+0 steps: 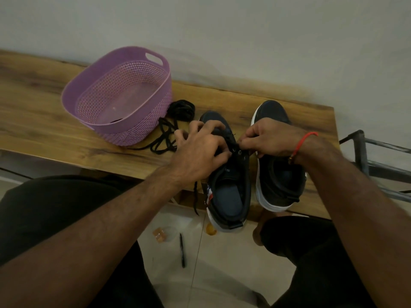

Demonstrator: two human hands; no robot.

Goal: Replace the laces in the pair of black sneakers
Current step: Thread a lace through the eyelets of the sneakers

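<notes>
Two black sneakers with white soles stand side by side on a wooden bench (66,132), toes toward the wall. My left hand (200,150) presses on the front of the left sneaker (229,192) and grips its upper by the eyelets. My right hand (269,138), with a red thread at the wrist, pinches a black lace end at an eyelet of that same shoe. The right sneaker (280,183) has no lace that I can see. A loose black lace (162,138) trails left of the shoes, and a coiled black lace bundle (181,108) lies beside the basket.
A purple perforated plastic basket (124,85) stands at the left on the bench, against a pale wall. One lace end (195,196) hangs over the bench's front edge. A pen (182,250) and small items lie on the tiled floor between my knees. A metal rack (378,161) is at the right.
</notes>
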